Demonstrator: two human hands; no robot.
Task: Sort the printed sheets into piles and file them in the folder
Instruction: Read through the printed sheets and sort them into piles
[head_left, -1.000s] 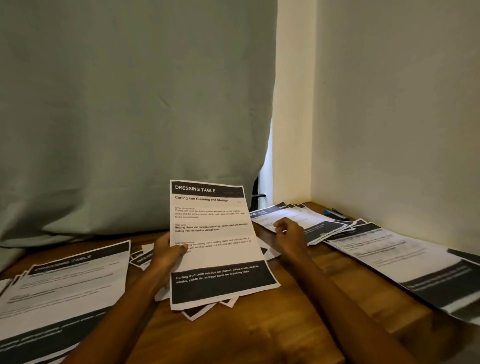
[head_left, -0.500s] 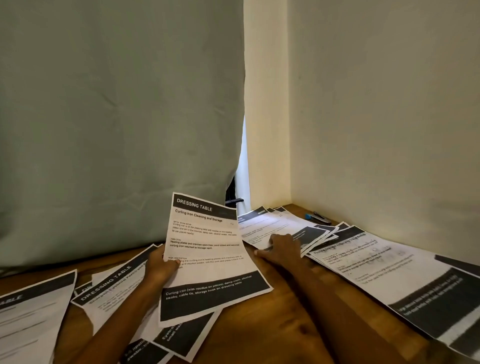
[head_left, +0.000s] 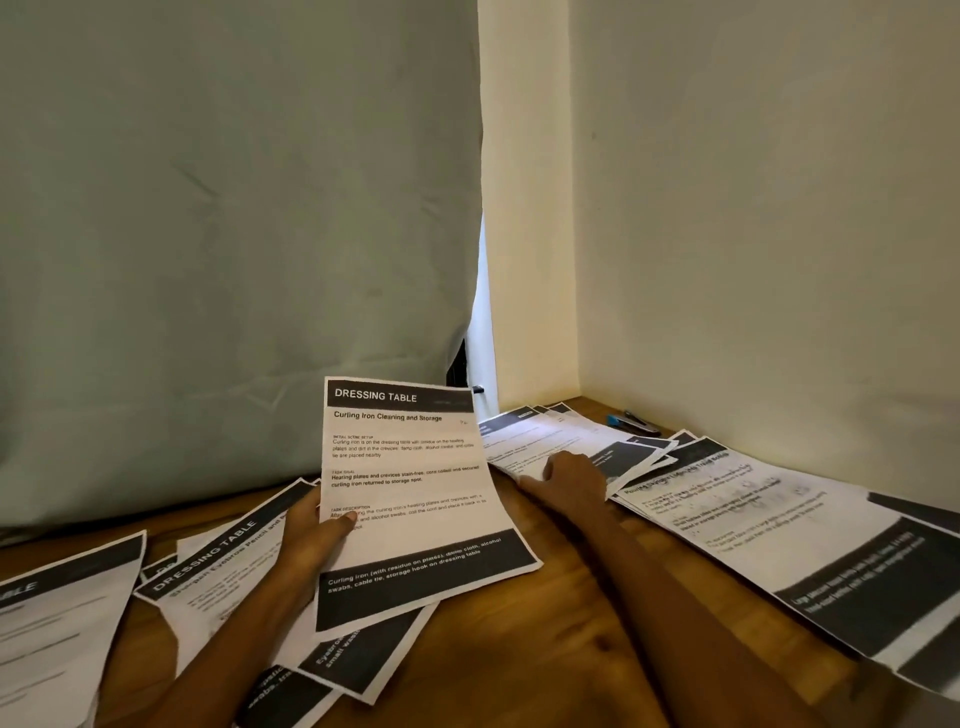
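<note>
Left hand (head_left: 311, 540) pinching raised sheet (head_left: 410, 499) by its edge, right hand (head_left: 569, 475) flat, fingers relaxed, on far pile (head_left: 550, 436).

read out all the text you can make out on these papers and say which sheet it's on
Held sheet: "DRESSING TABLE"
Same sheet: "Curling Iron Cleaning and Storage"
Flat sheet under it: "DRESSING TABLE"
Body print, right-side sheets, far pile: too small or blurred.

A home room corner — wooden table (head_left: 561, 649) against cream walls (head_left: 753, 234), a grey-green curtain (head_left: 234, 234) behind — likely domestic.
</note>
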